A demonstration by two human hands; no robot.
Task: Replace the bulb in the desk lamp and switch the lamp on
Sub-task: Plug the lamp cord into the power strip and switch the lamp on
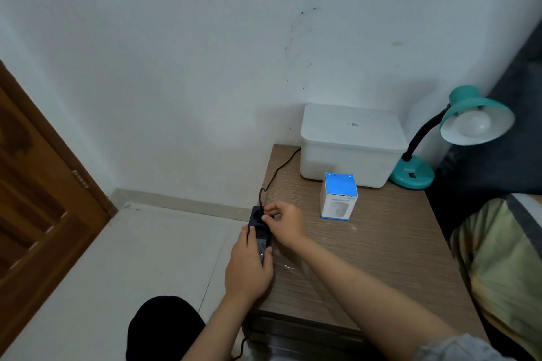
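A teal desk lamp with a black gooseneck stands at the back right of the wooden bedside table. A white bulb sits inside its shade, unlit. The lamp's black cord runs behind the white box to the table's left edge. There my left hand grips a black power strip. My right hand pinches the cord's plug at the strip's far socket; my fingers hide the plug.
A white lidded plastic box stands against the wall. A small blue and white carton sits in front of it. A bed with dark bedding lies to the right, a wooden door to the left.
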